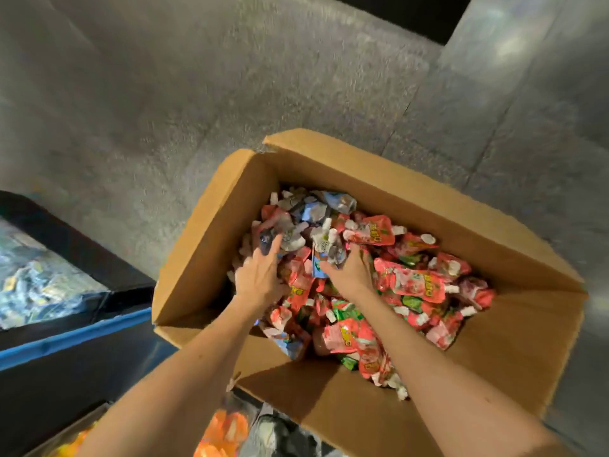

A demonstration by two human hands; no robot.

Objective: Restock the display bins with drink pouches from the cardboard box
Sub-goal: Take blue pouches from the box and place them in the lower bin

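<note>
- We see the cardboard box (204,245) standing open in the lower right half of the frame, its flaps folded outward, on a grey floor (164,94).
- The box is heaped with drink pouches (412,282). Most are red and pink with white caps, and a smaller cluster of grey-blue pouches (316,206) lies in the upper left corner of the heap.
- Both of our bare forearms reach up from the bottom edge of the frame into the box.
- Our left hand (260,278) lies on the heap near the box's left wall. Its fingers are stretched out and spread, touching the grey-blue cluster; we cannot see anything gripped in it.
- Our right hand (349,272) is just beside the left one, toward the middle of the heap. Its fingers are curled down among the pouches and, with the thumb, hold a blue-and-white pouch (324,255).
- At the left edge of the frame sits a dark display bin (75,338) with a blue rim, well apart from the hands. It holds blurred silver-blue packs (36,278).
- Orange packs (227,427) show at the bottom edge, below the box.
</note>
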